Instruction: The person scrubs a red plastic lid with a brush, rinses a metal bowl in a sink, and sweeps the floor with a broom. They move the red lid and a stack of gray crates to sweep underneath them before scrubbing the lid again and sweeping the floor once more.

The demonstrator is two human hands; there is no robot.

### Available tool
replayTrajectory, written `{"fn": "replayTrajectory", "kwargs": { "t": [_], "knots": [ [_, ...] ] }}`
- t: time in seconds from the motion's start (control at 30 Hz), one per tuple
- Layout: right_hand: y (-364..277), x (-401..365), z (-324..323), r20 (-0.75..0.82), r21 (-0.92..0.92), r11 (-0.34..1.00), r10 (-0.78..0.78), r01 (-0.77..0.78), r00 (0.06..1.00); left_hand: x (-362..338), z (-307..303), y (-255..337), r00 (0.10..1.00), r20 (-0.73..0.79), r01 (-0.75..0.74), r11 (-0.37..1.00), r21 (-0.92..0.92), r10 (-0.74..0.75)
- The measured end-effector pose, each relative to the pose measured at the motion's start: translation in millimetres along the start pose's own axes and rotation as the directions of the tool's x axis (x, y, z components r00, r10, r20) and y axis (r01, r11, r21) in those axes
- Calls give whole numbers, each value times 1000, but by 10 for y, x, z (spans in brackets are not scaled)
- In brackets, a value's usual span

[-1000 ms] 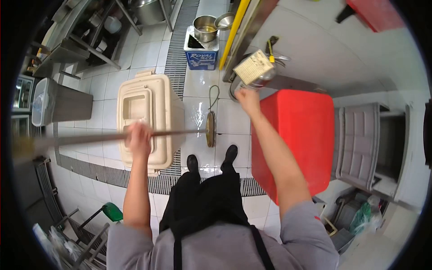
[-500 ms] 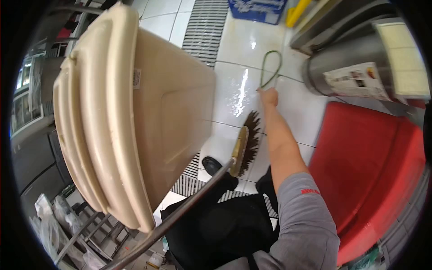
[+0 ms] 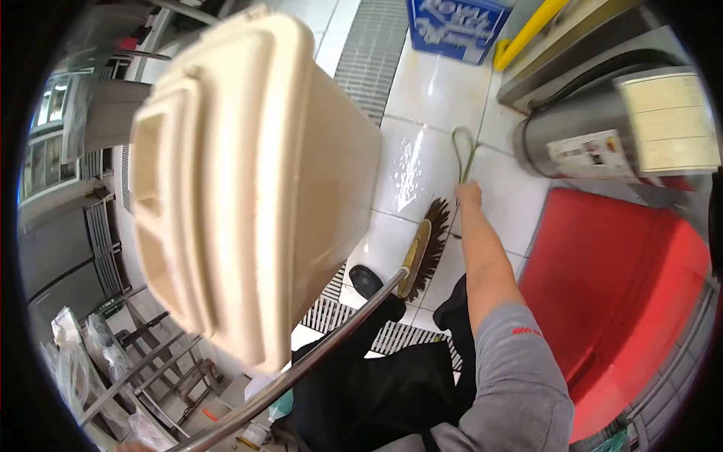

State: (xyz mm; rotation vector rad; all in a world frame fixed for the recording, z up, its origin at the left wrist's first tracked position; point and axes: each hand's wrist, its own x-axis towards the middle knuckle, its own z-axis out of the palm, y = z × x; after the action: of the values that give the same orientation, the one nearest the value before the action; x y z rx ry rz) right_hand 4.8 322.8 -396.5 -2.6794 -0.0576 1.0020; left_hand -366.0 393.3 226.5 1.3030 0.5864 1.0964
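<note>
My right hand (image 3: 470, 194) is closed on a thin green loop (image 3: 462, 147), which looks like a cord or strap; it extends forward over the wet white floor. At the lower left edge, only a sliver of my left hand (image 3: 134, 447) shows, against the upper end of a broom (image 3: 331, 343); its fingers are mostly cut off. The broom's long metal handle slants down to a yellowish head with dark bristles (image 3: 433, 248), close to my right forearm. Left of the broom stands a large beige lidded bin (image 3: 331, 166).
A red bin or panel (image 3: 610, 279) stands along my right side. Beyond it are a metal cylinder (image 3: 580, 143) with labels and a yellow pole (image 3: 531, 34). A blue box (image 3: 459, 30) sits ahead beside the floor grating (image 3: 369, 56). Metal racks with plastic bags (image 3: 75, 354) lie left.
The view has shifted, so the bin, broom and floor sit farther right and the blue box shows more. My right hand still grips the green loop, which has narrowed in shape.
</note>
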Motion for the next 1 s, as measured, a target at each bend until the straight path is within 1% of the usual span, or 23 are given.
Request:
{"fn": "replayTrajectory", "kwargs": {
  "t": [0.03,0.1,0.13,0.17,0.2,0.23,0.3,0.33,0.4,0.47,0.5,0.53,0.6,0.63,0.67,0.73,0.77,0.8,0.83,0.9,0.93,0.97,1.0],
  "knots": [
    [117,-112,-179,77,-59,998,-10,15,997,-128,-123,97,999,2,-32,999,-15,32],
    [447,-281,-425,100,-62,997,-38,44,994,-449,-434,331,989,52,130,987,96,-136],
    [562,-376,-581,177,-188,980,-33,67,984,-420,-115,187,999,-14,39,999,-33,-40],
    [544,-667,-890,164,-204,978,-5,39,986,-574,-32,209,981,-191,27,998,-59,-38],
    [592,-872,-1151,225,-260,959,-54,113,973,-503,173,253,984,-136,94,987,-128,-112],
    [635,-1096,-1405,206,-271,951,-93,148,974,-636,195,310,983,-169,43,991,-128,-64],
    [603,-1546,-1957,296,-330,925,-87,187,951,-858,255,429,972,-235,2,998,-57,-16],
    [587,-1746,-2207,297,-355,912,-98,206,950,-959,320,489,949,-315,-25,999,-30,14],
    [848,-1785,-2369,214,-418,862,-215,288,953,-1193,408,613,904,-417,-101,995,-1,92],
    [812,-2047,-2709,398,-560,660,-316,501,861,-1508,344,719,740,-663,-113,993,40,111],
    [811,-2083,-2766,451,-606,579,-314,545,836,-1668,259,736,659,-742,-177,984,12,128],
    [580,-2515,-3076,455,-608,617,-245,500,856,-1810,187,804,638,-753,-228,974,13,159],
    [620,-2669,-3073,478,-641,471,-373,606,795,-2051,2,960,400,-899,-250,965,79,177],
    [613,-2744,-3018,542,-648,426,-326,632,775,-2150,-107,1059,339,-918,-267,957,118,208],
    [541,-2829,-2957,600,-652,379,-270,656,753,-2243,-215,1166,311,-926,-298,947,120,215],
    [411,-3293,-2854,602,-651,405,-241,643,761,-2419,-479,1401,244,-928,-272,938,214,282],
    [357,-3434,-2697,694,-602,280,-281,748,663,-2503,-633,1506,172,-938,-281,927,247,302],
    [325,-3589,-2514,778,-535,147,-299,832,553,-2596,-820,1606,150,-938,-296,920,258,311],
    [299,-3761,-2281,782,-534,124,-305,837,544,-2707,-1023,1702,119,-941,-310,912,269,318],
    [173,-4246,-1830,832,-484,-103,-362,869,420,-2845,-1463,1897,67,-942,-326,900,291,329],
    [130,-4470,-1627,841,-479,-119,-347,870,415,-2890,-1687,1974,16,-943,-329,892,310,333],
    [8,-4797,-1463,846,-459,25,-291,888,446,-2967,-1909,2044,-30,-942,-327,887,325,334],
    [-93,-5132,-1290,850,-439,167,-242,883,468,-3025,-2152,2119,3,-935,-314,888,336,355]
  ]
}}
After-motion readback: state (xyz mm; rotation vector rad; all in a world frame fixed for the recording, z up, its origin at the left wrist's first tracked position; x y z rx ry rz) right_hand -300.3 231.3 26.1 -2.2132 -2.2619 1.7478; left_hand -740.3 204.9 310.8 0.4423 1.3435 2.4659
